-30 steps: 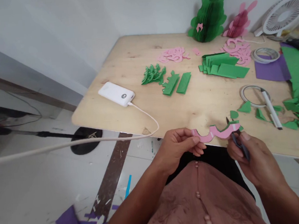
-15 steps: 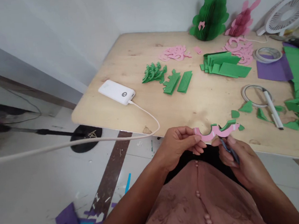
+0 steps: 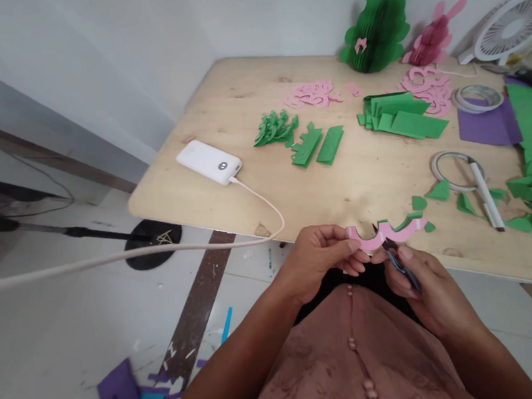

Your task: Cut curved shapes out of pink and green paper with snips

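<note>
My left hand (image 3: 330,253) pinches the left end of a wavy pink paper strip (image 3: 403,231), which has green paper behind its upper edge. My right hand (image 3: 419,279) is closed round small dark scissors (image 3: 402,267). The scissor blades point up and to the left, at the middle of the strip, near a pale mark. Both hands are at the table's front edge, just in front of my body. Small green paper scraps (image 3: 438,190) lie to the right of the strip.
A white power bank (image 3: 208,162) with a cable lies on the table (image 3: 191,206). Folded green pieces (image 3: 306,145), pink cut-outs (image 3: 315,93), a pen (image 3: 486,197) and tape rolls (image 3: 477,97) lie around. Green (image 3: 379,32) and pink (image 3: 434,39) paper figures stand behind, beside a fan (image 3: 510,26).
The scissors in my right hand have shifted slightly left along the strip, and their blades now show more clearly near its middle. My left hand keeps its hold.
</note>
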Demonstrator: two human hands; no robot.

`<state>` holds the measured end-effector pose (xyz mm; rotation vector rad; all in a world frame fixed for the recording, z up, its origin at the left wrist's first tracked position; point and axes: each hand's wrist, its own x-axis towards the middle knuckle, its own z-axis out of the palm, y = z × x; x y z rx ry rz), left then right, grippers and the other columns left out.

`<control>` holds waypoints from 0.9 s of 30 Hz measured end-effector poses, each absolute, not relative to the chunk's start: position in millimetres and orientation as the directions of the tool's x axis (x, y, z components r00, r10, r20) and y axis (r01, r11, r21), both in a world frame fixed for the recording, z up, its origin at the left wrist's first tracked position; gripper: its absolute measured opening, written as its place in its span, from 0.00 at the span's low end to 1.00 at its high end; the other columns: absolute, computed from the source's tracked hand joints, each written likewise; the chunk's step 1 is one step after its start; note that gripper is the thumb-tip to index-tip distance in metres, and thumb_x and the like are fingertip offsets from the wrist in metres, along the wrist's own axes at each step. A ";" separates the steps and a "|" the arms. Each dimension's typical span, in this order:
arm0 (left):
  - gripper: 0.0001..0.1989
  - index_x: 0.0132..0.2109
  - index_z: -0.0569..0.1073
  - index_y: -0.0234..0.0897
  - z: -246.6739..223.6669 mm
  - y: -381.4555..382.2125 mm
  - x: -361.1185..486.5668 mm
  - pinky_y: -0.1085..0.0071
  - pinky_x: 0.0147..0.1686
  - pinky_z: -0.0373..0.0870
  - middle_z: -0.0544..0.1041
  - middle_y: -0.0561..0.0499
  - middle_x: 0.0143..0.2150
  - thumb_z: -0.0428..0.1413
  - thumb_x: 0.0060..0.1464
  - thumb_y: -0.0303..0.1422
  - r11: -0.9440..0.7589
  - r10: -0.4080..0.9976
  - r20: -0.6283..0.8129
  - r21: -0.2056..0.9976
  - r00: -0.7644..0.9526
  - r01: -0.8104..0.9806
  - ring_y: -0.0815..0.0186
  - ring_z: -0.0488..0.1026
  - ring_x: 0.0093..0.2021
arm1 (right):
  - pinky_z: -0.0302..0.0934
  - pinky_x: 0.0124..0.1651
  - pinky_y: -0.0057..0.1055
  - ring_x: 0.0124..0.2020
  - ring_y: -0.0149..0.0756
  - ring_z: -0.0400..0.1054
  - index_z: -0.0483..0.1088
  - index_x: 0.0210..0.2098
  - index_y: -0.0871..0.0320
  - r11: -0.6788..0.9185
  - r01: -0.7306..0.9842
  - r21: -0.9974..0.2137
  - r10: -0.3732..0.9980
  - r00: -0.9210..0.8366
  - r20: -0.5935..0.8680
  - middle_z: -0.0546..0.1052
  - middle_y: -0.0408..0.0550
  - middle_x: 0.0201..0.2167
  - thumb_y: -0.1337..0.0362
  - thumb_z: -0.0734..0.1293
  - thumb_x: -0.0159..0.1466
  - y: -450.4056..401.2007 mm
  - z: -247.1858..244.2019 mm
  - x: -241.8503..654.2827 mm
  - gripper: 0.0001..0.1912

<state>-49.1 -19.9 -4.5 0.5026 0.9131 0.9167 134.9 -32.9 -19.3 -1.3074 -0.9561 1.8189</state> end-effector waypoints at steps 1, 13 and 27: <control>0.10 0.28 0.73 0.31 -4.4 -20.0 -49.0 0.76 0.25 0.70 0.79 0.47 0.25 0.64 0.43 0.34 0.535 0.845 -0.451 0.711 0.288 -0.457 0.71 0.74 0.22 | 0.33 0.21 0.28 0.16 0.24 0.41 0.72 0.32 0.60 -0.490 -0.123 -0.863 0.857 -0.251 -0.450 0.54 0.35 0.14 0.49 0.64 0.61 -33.0 -18.9 134.1 0.18; 0.09 0.27 0.73 0.31 -5.6 -18.5 -46.6 0.76 0.24 0.70 0.78 0.48 0.24 0.63 0.44 0.32 0.482 0.874 -0.450 0.753 0.186 -0.448 0.70 0.74 0.22 | 0.37 0.18 0.25 0.16 0.23 0.41 0.65 0.23 0.58 -0.378 -0.416 -0.827 0.920 -0.073 -0.384 0.54 0.35 0.15 0.57 0.68 0.60 -29.2 -13.0 127.9 0.14; 0.08 0.29 0.73 0.31 -1.9 -21.0 -37.2 0.75 0.26 0.70 0.78 0.49 0.25 0.63 0.44 0.32 0.482 0.874 -0.445 0.737 0.195 -0.474 0.71 0.73 0.22 | 0.39 0.19 0.26 0.17 0.23 0.41 0.56 0.16 0.58 -0.301 -0.391 -0.870 0.918 0.127 -0.376 0.50 0.32 0.13 0.63 0.75 0.51 -19.6 -5.3 95.1 0.23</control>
